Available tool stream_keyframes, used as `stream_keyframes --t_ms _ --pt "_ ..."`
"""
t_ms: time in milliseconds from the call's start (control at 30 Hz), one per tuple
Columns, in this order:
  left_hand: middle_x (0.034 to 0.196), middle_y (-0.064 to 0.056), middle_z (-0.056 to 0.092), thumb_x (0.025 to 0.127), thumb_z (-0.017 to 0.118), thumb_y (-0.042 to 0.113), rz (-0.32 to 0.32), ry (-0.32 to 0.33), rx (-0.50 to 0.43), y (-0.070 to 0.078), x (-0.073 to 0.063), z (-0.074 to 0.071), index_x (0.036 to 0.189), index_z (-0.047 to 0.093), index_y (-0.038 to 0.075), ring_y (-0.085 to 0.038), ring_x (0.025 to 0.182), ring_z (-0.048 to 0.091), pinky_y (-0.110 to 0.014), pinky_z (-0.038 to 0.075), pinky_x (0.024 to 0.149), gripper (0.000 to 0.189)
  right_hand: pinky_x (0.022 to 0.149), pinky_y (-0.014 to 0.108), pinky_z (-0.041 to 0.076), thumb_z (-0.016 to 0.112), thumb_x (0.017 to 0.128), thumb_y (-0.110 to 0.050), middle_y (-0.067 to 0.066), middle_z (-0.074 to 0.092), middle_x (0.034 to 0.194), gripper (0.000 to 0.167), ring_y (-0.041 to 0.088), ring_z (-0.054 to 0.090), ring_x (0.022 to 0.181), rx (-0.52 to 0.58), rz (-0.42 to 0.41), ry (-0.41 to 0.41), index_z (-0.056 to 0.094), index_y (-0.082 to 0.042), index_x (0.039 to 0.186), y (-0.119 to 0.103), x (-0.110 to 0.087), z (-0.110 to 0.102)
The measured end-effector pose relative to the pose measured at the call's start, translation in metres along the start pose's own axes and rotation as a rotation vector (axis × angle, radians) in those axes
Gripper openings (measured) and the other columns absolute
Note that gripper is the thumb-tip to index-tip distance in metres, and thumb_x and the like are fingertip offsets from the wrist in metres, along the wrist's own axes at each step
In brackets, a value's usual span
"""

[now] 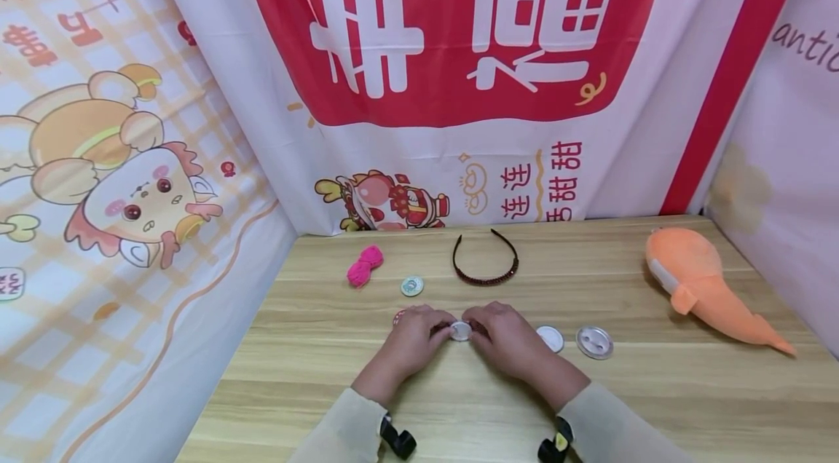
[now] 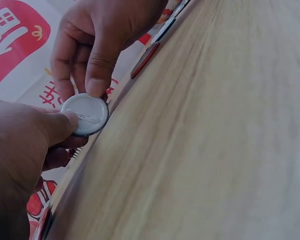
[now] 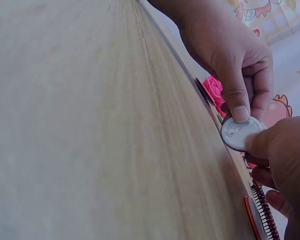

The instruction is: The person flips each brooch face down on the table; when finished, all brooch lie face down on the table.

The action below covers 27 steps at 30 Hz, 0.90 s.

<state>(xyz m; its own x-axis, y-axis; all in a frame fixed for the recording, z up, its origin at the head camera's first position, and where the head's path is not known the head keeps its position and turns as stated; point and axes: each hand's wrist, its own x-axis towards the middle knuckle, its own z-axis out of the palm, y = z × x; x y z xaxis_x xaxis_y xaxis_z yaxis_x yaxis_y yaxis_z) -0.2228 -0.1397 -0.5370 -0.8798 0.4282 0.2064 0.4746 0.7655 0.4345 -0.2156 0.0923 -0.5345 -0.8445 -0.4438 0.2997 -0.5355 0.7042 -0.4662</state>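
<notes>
Between both hands is a round pin badge (image 1: 461, 331), its pale back with a pin turned up toward the head camera. My left hand (image 1: 417, 335) pinches its left edge between thumb and fingers. From the other side my right hand (image 1: 503, 335) pinches the same badge. In the left wrist view the left thumb lies over the back of the badge (image 2: 87, 116), near the pin. The right wrist view shows the badge (image 3: 240, 134) close over the tabletop, its printed front hidden. A red patterned badge (image 1: 398, 317) peeks out from behind the left hand.
A teal badge (image 1: 412, 286), a pink yarn bundle (image 1: 365, 266) and a dark beaded headband (image 1: 486, 279) lie farther back on the wooden table (image 1: 314, 376). Right of the hands are a white disc (image 1: 550, 338) and a pin-backed badge (image 1: 595, 343). An orange plush toy (image 1: 714, 288) lies far right.
</notes>
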Motion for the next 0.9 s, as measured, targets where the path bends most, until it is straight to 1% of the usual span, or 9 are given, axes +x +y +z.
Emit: stream_keyframes --t_ms 100,200,333,400,467,533,667,800,900 --pt "0.104 0.013 0.077 0.105 0.074 0.03 -0.026 -0.006 -0.05 0.001 0.0 0.0 0.119 0.079 0.026 -0.002 0.095 0.068 -0.044 0.054 0.104 0.015 0.095 0.044 0.059 0.086 0.093 -0.017 -0.002 0.074 0.112 0.034 0.018 0.068 0.107 0.032 0.033 -0.03 0.074 -0.022 0.125 -0.001 0.001 -0.001" --pt "0.101 0.013 0.077 0.105 0.076 0.028 -0.032 -0.003 -0.099 0.002 0.0 0.001 0.113 0.076 0.026 0.0 0.092 0.068 -0.038 0.058 0.097 0.008 0.094 0.042 0.058 0.088 0.092 -0.017 -0.005 0.072 0.111 0.032 0.015 0.065 0.106 0.039 0.02 -0.051 0.073 -0.023 0.12 -0.001 0.002 0.0" --pt "0.101 0.013 0.074 0.103 0.078 0.027 -0.021 -0.007 -0.116 0.001 0.0 0.002 0.109 0.075 0.027 0.0 0.092 0.066 -0.028 0.06 0.086 0.006 0.09 0.039 0.057 0.088 0.092 -0.017 -0.007 0.071 0.106 0.027 0.013 0.063 0.102 0.038 0.02 -0.058 0.074 -0.022 0.115 0.0 0.002 0.0" --pt "0.102 0.014 0.072 0.101 0.08 0.028 -0.021 -0.018 -0.113 0.001 0.0 0.003 0.111 0.076 0.028 -0.001 0.094 0.064 -0.026 0.058 0.087 0.01 0.09 0.039 0.057 0.089 0.092 -0.018 -0.008 0.071 0.106 0.027 0.012 0.063 0.101 0.042 0.041 -0.064 0.074 -0.022 0.114 0.001 0.002 -0.001" --pt "0.106 0.014 0.071 0.099 0.082 0.029 -0.016 -0.027 -0.111 0.002 0.0 0.003 0.114 0.078 0.028 -0.002 0.098 0.063 -0.028 0.058 0.09 0.015 0.092 0.039 0.058 0.089 0.091 -0.018 -0.007 0.071 0.107 0.027 0.012 0.063 0.102 0.056 0.057 -0.067 0.075 -0.021 0.114 0.001 0.002 -0.003" --pt "0.11 0.014 0.073 0.097 0.084 0.029 -0.003 -0.033 -0.113 0.002 0.0 0.003 0.117 0.079 0.027 -0.003 0.102 0.064 -0.029 0.059 0.094 0.02 0.092 0.04 0.058 0.09 0.09 -0.017 -0.007 0.072 0.107 0.027 0.013 0.064 0.103 0.069 0.057 -0.071 0.076 -0.02 0.113 0.002 0.001 -0.004" --pt "0.114 0.012 0.076 0.096 0.086 0.03 0.055 -0.039 -0.091 0.001 0.0 0.004 0.121 0.08 0.025 -0.006 0.109 0.066 -0.032 0.059 0.1 0.026 0.097 0.042 0.059 0.09 0.09 -0.018 -0.006 0.074 0.11 0.025 0.015 0.066 0.109 0.079 0.024 -0.095 0.078 -0.018 0.112 0.006 0.001 -0.006" --pt "0.114 0.013 0.077 0.096 0.086 0.03 0.094 -0.056 -0.075 -0.001 0.0 0.005 0.122 0.081 0.026 -0.006 0.11 0.067 -0.031 0.058 0.102 0.027 0.101 0.044 0.059 0.089 0.092 -0.02 -0.006 0.075 0.112 0.024 0.016 0.066 0.114 0.079 0.008 -0.129 0.079 -0.018 0.113 0.01 0.001 -0.007" --pt "0.115 0.014 0.078 0.097 0.085 0.03 0.114 -0.067 -0.069 -0.001 0.0 0.004 0.123 0.082 0.026 -0.005 0.11 0.067 -0.03 0.057 0.102 0.027 0.101 0.044 0.059 0.089 0.092 -0.02 -0.006 0.075 0.112 0.023 0.016 0.066 0.115 0.076 0.01 -0.147 0.08 -0.017 0.113 0.011 0.0 -0.009"
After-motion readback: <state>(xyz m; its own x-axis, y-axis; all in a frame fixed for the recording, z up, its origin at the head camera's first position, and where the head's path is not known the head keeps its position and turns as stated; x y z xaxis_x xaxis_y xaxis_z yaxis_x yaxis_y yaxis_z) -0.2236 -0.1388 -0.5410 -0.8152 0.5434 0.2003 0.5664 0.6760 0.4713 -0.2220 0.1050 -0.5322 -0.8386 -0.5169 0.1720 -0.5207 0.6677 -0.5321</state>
